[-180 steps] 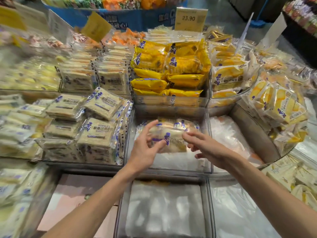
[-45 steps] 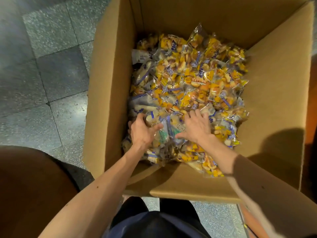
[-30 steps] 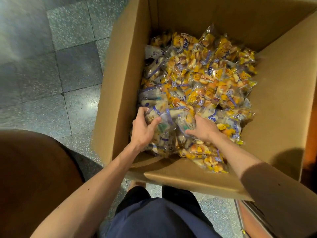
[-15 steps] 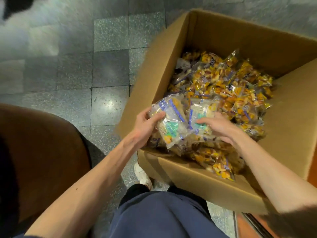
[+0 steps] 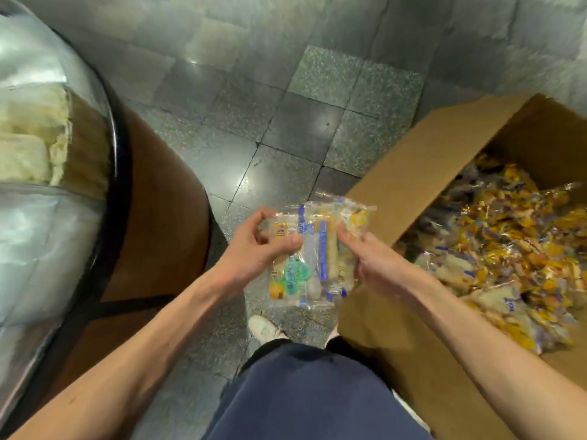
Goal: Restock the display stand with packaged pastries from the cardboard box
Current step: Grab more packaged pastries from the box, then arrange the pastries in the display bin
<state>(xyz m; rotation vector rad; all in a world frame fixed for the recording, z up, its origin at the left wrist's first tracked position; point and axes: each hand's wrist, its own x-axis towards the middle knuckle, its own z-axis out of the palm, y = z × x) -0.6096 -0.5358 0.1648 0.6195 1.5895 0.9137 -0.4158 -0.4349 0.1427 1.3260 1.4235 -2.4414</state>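
Packets (image 5: 313,258) of pastry in clear wrap with blue and yellow print are held as a small bundle between both hands, above the grey tiled floor (image 5: 286,122) and just left of the cardboard box (image 5: 422,173). The left hand (image 5: 254,249) grips the bundle's left side, thumb across the front and fingers curled behind; the right hand (image 5: 378,265) clasps the right edge with curled fingers. The box stands open at the right, many more packaged pastries (image 5: 508,249) heaped inside. The display stand (image 5: 152,233), rounded with a brown base, is at the left, apart from the bundle
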